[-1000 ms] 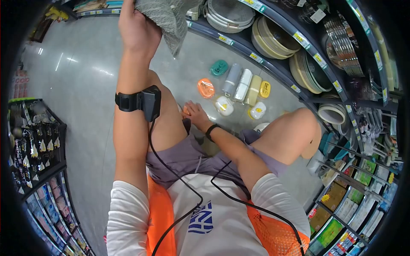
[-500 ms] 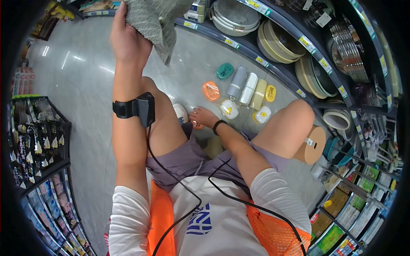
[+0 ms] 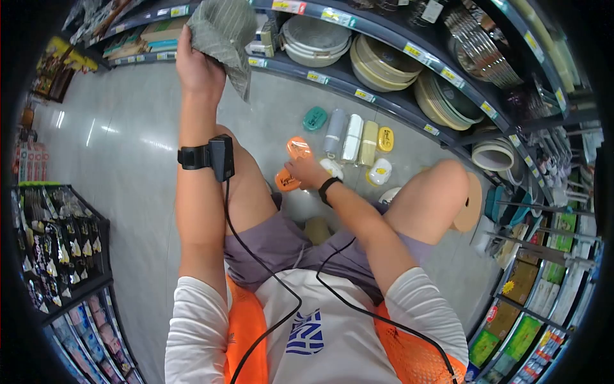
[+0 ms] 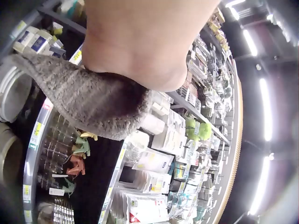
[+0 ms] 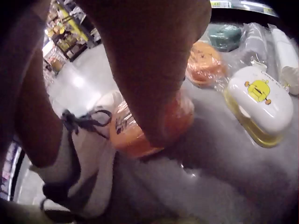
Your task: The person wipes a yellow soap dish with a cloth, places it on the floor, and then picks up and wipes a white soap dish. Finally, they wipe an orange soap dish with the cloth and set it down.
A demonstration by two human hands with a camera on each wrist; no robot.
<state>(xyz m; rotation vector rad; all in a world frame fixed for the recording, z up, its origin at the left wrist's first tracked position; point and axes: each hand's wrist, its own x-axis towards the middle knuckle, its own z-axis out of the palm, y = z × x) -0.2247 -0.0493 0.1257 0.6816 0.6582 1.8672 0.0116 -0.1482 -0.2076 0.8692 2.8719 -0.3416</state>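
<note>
A glossy grey floor [image 3: 147, 192] stretches before a dark shelf [image 3: 341, 86] bearing stacked round basins [image 3: 313, 46]. Above it, a fuzzy grey cloth [image 3: 225, 32] is gripped by the raised left hand [image 3: 201, 72], whose fingers are partly hidden. Lower down, the right hand [image 3: 307, 173] pinches an oval orange box in clear film [image 3: 287, 180], just beside a second, similar orange box [image 3: 299, 148].

I watch remotely inside a housewares shop: price tags [image 3: 416, 51] edge the shelves [image 3: 400, 114] of stacked basins [image 3: 378, 77] at upper right; packaged goods [image 3: 61, 238] hang at left.
</note>
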